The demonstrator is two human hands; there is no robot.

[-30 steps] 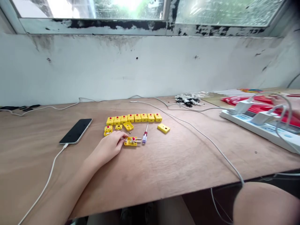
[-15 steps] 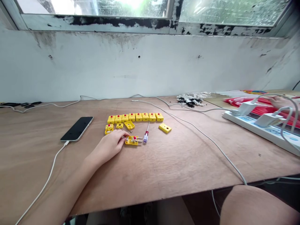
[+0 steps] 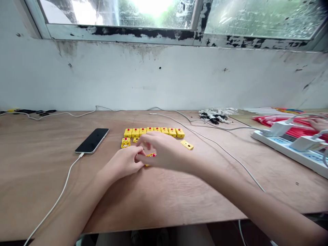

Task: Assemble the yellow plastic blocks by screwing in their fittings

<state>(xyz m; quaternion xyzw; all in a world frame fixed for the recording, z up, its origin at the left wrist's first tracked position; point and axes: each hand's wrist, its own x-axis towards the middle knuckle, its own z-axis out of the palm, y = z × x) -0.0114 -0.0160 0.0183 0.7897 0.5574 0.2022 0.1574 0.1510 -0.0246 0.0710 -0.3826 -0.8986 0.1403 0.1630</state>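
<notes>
My left hand [image 3: 127,160] rests on the wooden table, its fingers closed on the left end of an opened yellow two-pin plug [image 3: 147,165]. Most of that plug, apart from a red dot and yellow edges, is hidden. Reaching over it from the right, my right hand [image 3: 164,150] is slightly blurred, with thumb and curled fingers apart and nothing visible between them. Behind the hands stands a row of several yellow plugs [image 3: 164,131] with red dots. Another opened plug [image 3: 125,142] and a small yellow piece [image 3: 135,140] lie left. A yellow cover [image 3: 187,145] lies right.
A phone [image 3: 92,140] on a white cable lies left. A white power strip [image 3: 289,150] with chargers is at right, near red material [image 3: 271,120] and another person's hand [image 3: 319,123]. Black and white pieces [image 3: 216,115] lie at the back. A white cable [image 3: 225,155] crosses the table.
My right hand has come in from the right over the opened plug, covering the screwdriver and a yellow cover seen before. My left hand stays at the plug. The view has shifted slightly.
</notes>
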